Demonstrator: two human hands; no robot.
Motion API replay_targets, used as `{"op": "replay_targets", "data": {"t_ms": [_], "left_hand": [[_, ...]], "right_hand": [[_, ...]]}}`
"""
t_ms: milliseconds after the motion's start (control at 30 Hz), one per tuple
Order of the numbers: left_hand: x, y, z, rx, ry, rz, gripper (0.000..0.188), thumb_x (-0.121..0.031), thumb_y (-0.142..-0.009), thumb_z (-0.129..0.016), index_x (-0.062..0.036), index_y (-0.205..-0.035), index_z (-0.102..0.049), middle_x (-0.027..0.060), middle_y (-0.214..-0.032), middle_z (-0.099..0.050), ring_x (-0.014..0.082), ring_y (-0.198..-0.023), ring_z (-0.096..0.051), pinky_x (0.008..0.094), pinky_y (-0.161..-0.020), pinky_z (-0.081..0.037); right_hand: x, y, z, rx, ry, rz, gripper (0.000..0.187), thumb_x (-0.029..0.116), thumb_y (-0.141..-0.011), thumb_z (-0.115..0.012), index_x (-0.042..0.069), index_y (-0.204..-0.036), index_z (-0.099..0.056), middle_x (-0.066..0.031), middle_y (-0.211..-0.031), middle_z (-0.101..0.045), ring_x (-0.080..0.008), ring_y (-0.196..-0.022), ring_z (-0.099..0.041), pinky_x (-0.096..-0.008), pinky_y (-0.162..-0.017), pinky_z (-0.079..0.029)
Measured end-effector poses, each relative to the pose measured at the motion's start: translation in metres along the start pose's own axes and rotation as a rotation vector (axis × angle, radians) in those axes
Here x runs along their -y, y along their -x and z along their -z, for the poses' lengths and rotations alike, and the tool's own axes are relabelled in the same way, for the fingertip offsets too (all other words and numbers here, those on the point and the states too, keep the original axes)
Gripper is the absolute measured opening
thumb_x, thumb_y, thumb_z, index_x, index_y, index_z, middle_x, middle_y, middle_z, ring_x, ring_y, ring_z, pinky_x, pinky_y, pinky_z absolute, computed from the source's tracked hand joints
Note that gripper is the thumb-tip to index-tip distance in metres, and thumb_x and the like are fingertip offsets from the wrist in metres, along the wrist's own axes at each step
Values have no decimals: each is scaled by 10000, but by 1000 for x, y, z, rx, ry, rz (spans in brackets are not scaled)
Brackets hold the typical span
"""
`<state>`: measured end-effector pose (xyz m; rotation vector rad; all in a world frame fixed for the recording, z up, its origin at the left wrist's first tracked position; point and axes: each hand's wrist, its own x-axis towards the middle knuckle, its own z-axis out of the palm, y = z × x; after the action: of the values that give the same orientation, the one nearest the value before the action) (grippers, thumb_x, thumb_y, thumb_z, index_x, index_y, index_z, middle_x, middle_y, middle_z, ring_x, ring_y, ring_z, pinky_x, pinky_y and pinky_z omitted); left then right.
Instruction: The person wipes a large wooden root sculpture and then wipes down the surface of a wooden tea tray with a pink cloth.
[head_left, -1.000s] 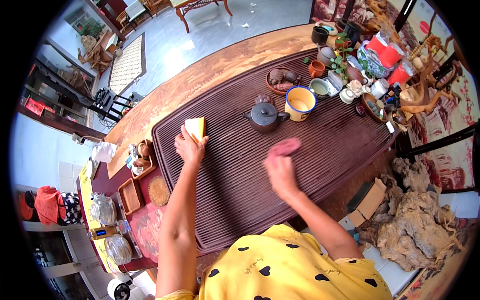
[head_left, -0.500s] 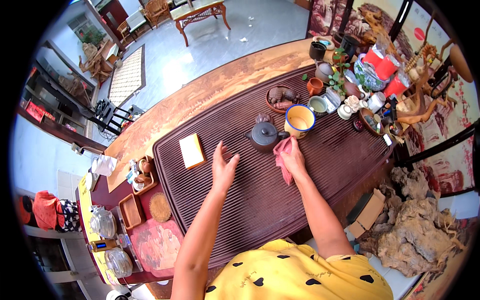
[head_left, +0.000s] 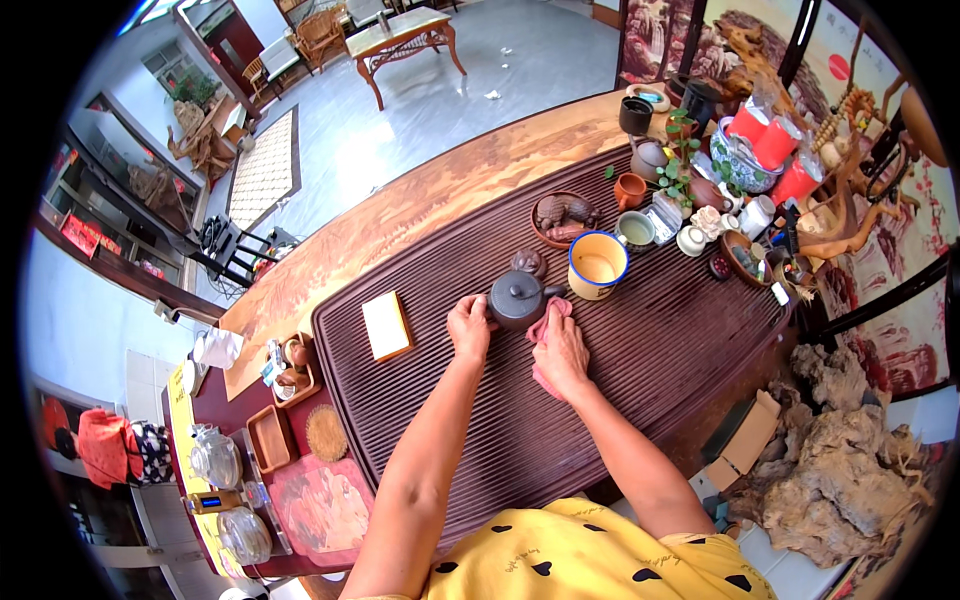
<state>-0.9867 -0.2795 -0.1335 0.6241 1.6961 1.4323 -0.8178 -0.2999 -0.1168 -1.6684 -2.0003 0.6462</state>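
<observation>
A dark clay teapot (head_left: 517, 302) with a knobbed lid stands on the ribbed brown tea tray (head_left: 430, 275). My left hand (head_left: 468, 328) is closed at the teapot's left side, its fingers around the spout, which they mostly hide. In my right hand (head_left: 564, 358) is a pink cloth (head_left: 545, 320), bunched under the fingers and pressed to the teapot's right side below the handle. Just behind the teapot sits a small dark figurine (head_left: 529, 263). A yellow enamel mug (head_left: 592, 288) with a blue rim stands to the right, close to the cloth.
A cream and orange box (head_left: 386, 326) lies left on the tray. Behind are a bowl of figurines (head_left: 562, 222), cups and an orange-brown pitcher (head_left: 630, 190). Plants and a blue-white pot (head_left: 745, 165) crowd the far right. Wooden trays (head_left: 270, 440) and glass pots (head_left: 215, 458) stand left.
My left hand has moved right and closed at the teapot's spout. My right hand has shifted left and down with the cloth, now against the teapot. The view has turned slightly.
</observation>
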Motion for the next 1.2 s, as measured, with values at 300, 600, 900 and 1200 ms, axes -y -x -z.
{"op": "replay_targets", "data": {"t_ms": [300, 600, 900, 1200], "left_hand": [[12, -31, 58, -148, 152, -12, 196, -188, -997, -565, -9, -1008, -643, 58, -849, -670, 150, -714, -652, 283, -569, -559], [5, -83, 101, -268, 196, 21, 180, -191, -990, -584, -17, -1037, -594, 59, -837, -660, 168, -646, -649, 308, -551, -575], [-17, -58, 106, -317, 165, 11, 278, -242, -1008, -553, 6, -1118, -614, 72, -945, -631, 146, -782, -616, 293, -614, -578], [19, 90, 233, -413, -208, -343, 208, -81, -1000, -515, -9, -1102, -681, 53, -1023, -695, 131, -936, -644, 267, -784, -522]], "right_hand": [[-5, 57, -16, -109, 236, 428, 544, 127, -820, -654, 104, -1349, -531, -153, -1359, -441, -358, -1232, -420, -491, -941, -405], [4, -15, -12, -171, 55, 416, 475, 114, -837, -621, 101, -1306, -548, -124, -1381, -461, -330, -1175, -454, -487, -949, -395], [15, -37, -51, -102, 209, 427, 443, 160, -808, -683, 109, -1236, -580, -102, -1438, -425, -327, -1202, -443, -518, -957, -382], [81, 37, -81, 94, 166, 910, 739, 21, -822, -565, 57, -1503, -279, -142, -1220, -490, -287, -1026, -521, -433, -908, -447]]}}
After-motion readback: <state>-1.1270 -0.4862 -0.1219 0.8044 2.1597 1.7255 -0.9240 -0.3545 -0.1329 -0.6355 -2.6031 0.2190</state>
